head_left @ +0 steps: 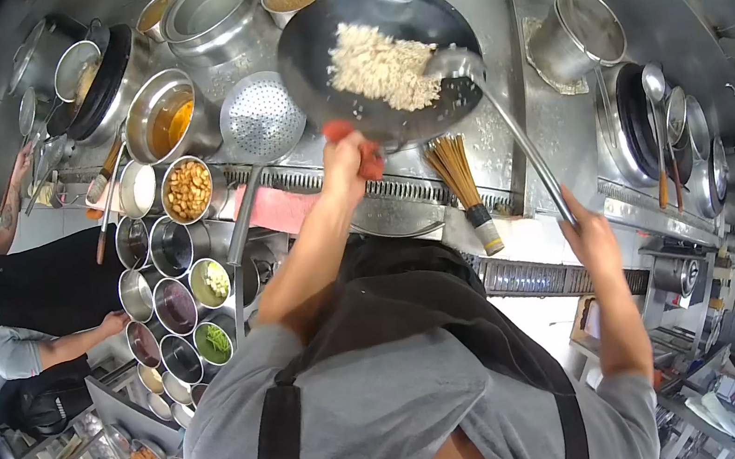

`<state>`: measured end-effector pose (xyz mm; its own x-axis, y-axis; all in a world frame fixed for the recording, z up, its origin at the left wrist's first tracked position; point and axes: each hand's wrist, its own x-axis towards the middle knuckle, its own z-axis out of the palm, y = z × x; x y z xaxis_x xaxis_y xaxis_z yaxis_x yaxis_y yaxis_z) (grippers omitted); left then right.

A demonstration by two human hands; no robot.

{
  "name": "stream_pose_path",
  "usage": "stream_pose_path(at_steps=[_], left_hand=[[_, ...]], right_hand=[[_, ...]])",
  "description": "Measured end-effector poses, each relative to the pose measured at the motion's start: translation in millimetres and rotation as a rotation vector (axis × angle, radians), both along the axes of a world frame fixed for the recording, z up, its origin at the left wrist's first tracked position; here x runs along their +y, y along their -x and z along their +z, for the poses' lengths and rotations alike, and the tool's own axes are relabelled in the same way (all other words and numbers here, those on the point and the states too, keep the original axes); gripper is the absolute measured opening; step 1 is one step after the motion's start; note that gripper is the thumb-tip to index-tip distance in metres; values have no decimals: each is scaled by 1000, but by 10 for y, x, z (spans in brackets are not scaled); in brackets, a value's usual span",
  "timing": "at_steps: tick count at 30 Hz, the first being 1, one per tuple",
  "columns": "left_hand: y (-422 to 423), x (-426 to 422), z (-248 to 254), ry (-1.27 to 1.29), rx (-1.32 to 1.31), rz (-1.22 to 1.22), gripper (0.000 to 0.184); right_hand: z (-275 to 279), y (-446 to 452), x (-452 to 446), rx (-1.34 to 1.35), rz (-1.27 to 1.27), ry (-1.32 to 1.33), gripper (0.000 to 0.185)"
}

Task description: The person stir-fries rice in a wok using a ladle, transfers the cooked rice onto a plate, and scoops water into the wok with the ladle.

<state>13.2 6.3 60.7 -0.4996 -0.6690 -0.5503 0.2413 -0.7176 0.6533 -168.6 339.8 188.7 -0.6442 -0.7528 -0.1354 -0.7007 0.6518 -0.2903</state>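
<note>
A black wok sits at the top centre, holding a pale, crumbly, rice-like food. My left hand is closed round a red cloth at the wok's near edge; the handle under it is hidden. A long steel ladle runs from my right hand, whose fingers are wrapped round its shaft. The ladle's bowl rests inside the wok against the right side of the food. Below the wok lies a bamboo brush, touched by neither hand.
A perforated skimmer lies left of the wok, beside a pot of orange liquid. Several steel containers stand at the left. A co-worker is at the far left. Right stand a steel pot and another wok.
</note>
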Motion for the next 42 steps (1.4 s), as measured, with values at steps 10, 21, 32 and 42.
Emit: stream_pose_path(at_steps=[10, 21, 32, 42], left_hand=[[120, -74, -243, -6, -87, -98, 5], [-294, 168, 304, -22, -33, -34, 5], [-566, 490, 102, -18, -156, -43, 20], [-191, 335, 348, 162, 57, -11, 15]], right_hand=[[-743, 217, -676, -80, 170, 38, 57], [52, -191, -67, -268, 123, 3, 56], [-449, -244, -323, 15, 153, 262, 59], [-519, -117, -448, 82, -114, 396, 61]])
